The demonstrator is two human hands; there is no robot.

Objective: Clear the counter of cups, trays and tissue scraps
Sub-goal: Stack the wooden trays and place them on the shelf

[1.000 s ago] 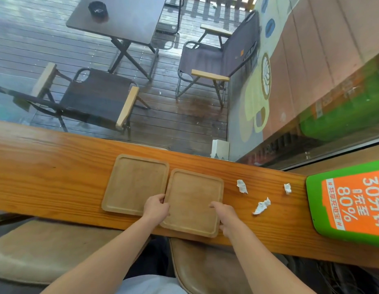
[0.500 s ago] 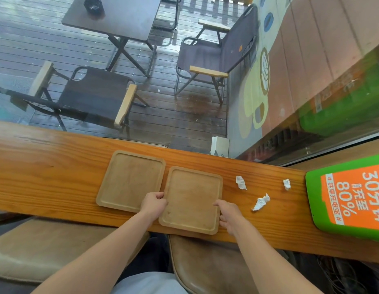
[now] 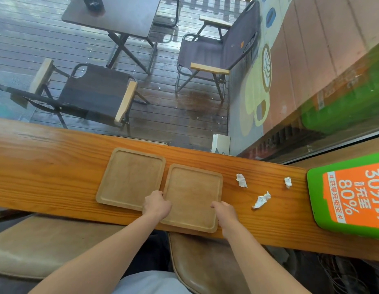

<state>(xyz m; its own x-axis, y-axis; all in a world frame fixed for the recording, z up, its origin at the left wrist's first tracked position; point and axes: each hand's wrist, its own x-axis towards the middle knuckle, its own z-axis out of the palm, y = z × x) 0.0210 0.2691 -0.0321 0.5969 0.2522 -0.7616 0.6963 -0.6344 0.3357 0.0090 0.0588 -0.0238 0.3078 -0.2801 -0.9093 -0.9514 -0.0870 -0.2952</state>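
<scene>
**Both hands clamp the right-hand tray at the near edge**

Little has shifted since a second ago: both hands keep their places on the same tray, and only the view has drifted. Left fingers [image 3: 161, 195] curl over the tray's left rim; right fingers [image 3: 215, 205] press on its right rim, so the left hand [image 3: 156, 205] and right hand [image 3: 225, 212] grip opposite sides, probably to lift it level. This right tray [image 3: 192, 192] sits just beside the left tray [image 3: 131, 177], seemingly ready for stacking. Three tissue scraps [image 3: 261, 200] lie further right on the wooden surface [image 3: 46, 172], near a green-and-orange sign [image 3: 351, 194]. No cups show.
</scene>
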